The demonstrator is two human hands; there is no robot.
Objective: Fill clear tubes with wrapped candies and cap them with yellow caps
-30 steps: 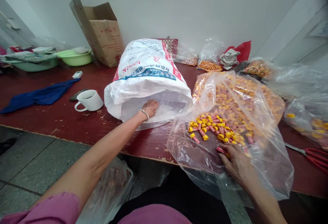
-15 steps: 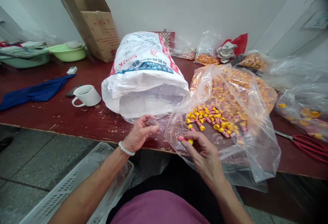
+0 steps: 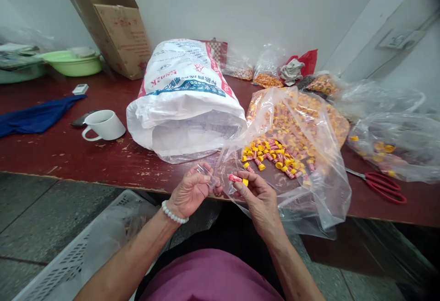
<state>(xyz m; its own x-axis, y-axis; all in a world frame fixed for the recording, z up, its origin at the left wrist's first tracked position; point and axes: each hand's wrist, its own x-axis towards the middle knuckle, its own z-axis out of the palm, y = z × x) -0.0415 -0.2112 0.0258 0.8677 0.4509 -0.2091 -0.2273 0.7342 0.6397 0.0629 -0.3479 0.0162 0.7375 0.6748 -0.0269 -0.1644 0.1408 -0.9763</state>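
My left hand (image 3: 187, 192), with a beaded bracelet at the wrist, is closed around a small clear plastic piece (image 3: 212, 181), which looks like a tube; its exact shape is hard to make out. Between thumb and fingers of my right hand (image 3: 263, 200) is a small tube with a red-and-white wrapper and yellow end (image 3: 235, 178), lying nearly level. The two hands are close together, apart, over the table's front edge. Just beyond the right hand, a pile of similar yellow-ended tubes (image 3: 280, 158) spills inside a large clear plastic bag (image 3: 323, 200).
A white printed sack (image 3: 187, 119) lies with its mouth facing me on the red table (image 3: 144, 168). Left of it are a white mug (image 3: 106, 125), a blue cloth (image 3: 37, 116) and a cardboard box (image 3: 122, 39). Red-handled scissors (image 3: 383, 186) lie right. A white crate (image 3: 68, 255) stands below.
My view has swung slightly right. My hands have come closer together, and the tube in my right hand has moved toward my left. The clear piece now shows more plainly in my left fingers.
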